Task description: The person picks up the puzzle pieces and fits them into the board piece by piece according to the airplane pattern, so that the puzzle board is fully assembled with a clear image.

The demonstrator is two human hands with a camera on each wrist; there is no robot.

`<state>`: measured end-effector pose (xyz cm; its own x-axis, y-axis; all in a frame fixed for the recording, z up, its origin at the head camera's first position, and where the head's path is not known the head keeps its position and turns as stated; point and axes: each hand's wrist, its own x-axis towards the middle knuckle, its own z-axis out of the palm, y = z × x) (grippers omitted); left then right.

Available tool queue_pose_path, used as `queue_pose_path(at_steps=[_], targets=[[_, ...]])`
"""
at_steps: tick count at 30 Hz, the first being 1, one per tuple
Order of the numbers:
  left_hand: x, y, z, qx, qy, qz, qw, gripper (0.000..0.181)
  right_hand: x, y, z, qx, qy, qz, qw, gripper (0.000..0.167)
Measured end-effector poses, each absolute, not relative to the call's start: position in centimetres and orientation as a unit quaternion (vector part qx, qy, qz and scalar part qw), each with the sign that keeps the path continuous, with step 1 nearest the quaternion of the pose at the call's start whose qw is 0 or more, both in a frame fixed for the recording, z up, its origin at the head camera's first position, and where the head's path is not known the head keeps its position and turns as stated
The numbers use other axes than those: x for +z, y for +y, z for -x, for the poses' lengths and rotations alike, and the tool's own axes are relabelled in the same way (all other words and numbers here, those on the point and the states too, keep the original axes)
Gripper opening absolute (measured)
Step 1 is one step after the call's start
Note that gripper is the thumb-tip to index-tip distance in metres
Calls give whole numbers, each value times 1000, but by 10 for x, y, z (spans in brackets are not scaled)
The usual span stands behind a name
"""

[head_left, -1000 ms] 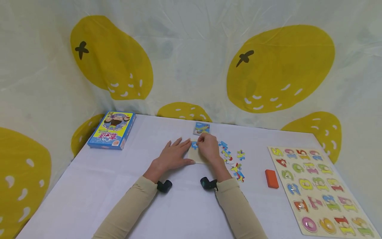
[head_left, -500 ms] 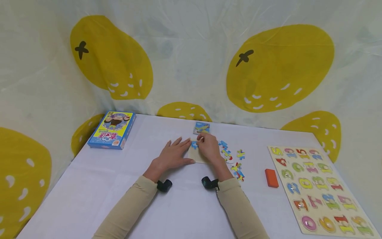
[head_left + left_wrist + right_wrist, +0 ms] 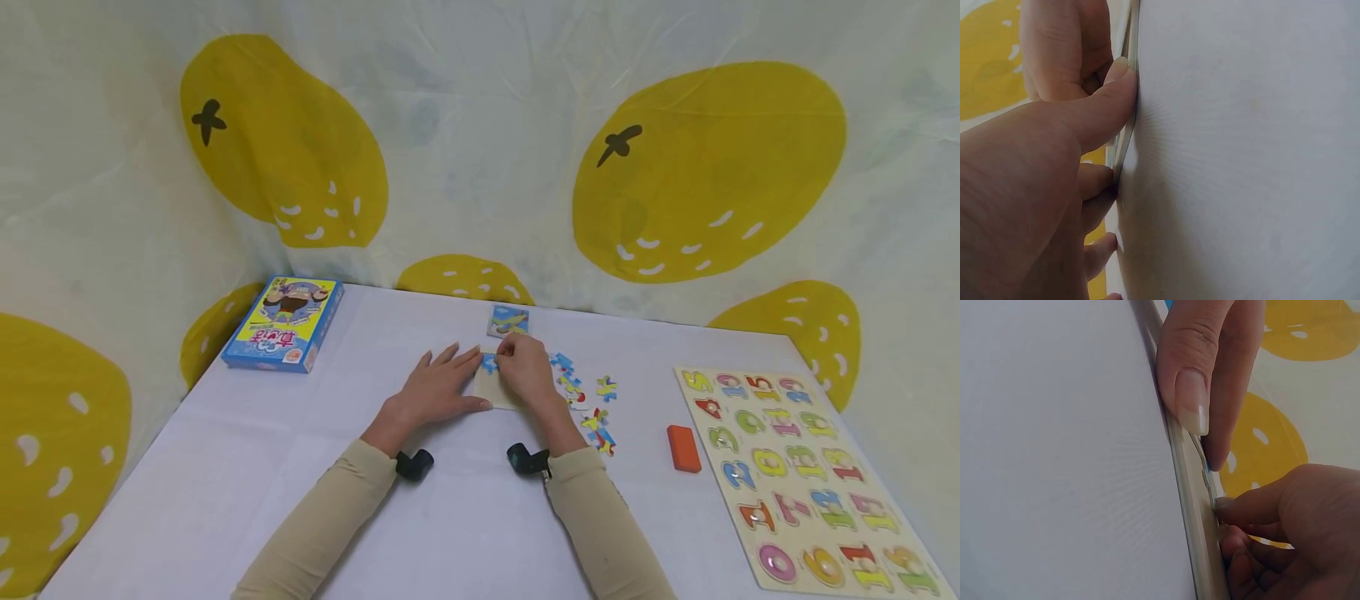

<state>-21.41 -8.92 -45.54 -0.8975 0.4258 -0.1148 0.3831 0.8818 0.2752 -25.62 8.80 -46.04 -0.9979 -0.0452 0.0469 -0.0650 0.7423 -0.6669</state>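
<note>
A small pale puzzle board point(image 3: 489, 393) lies mid-table, with blue jigsaw pieces point(image 3: 489, 364) at its upper left. My left hand point(image 3: 437, 390) rests at the board's left side, fingers spread; in the left wrist view its thumb point(image 3: 1113, 94) presses the board's edge. My right hand point(image 3: 527, 371) covers the board's right part. Its thumb and finger pinch a thin puzzle piece point(image 3: 1205, 469) over the board in the right wrist view; most of that piece is hidden. Several loose puzzle pieces point(image 3: 573, 390) lie just right of the right hand.
A small picture card point(image 3: 508, 320) lies beyond the board. A blue and yellow box point(image 3: 283, 323) stands at the back left. To the right are an orange-red block point(image 3: 683, 448) and a wooden number board point(image 3: 810, 475). A patterned curtain point(image 3: 480, 167) hangs behind the table.
Both hands stay almost in place over the board. The right wrist has shifted very slightly to the right since one second ago.
</note>
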Motion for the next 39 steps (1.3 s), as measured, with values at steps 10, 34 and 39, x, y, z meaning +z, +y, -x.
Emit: queue_pose_path(at_steps=[10, 34, 39], targets=[[-456, -89, 216, 117, 963, -230, 81, 78, -463, 90, 259, 355, -934, -30, 36, 9], [-452, -89, 211, 92, 967, -222, 79, 76, -454, 118, 254, 386, -916, -105, 13, 12], [-453, -90, 211, 104, 965, -232, 72, 75, -446, 128, 250, 372, -919, -125, 25, 16]])
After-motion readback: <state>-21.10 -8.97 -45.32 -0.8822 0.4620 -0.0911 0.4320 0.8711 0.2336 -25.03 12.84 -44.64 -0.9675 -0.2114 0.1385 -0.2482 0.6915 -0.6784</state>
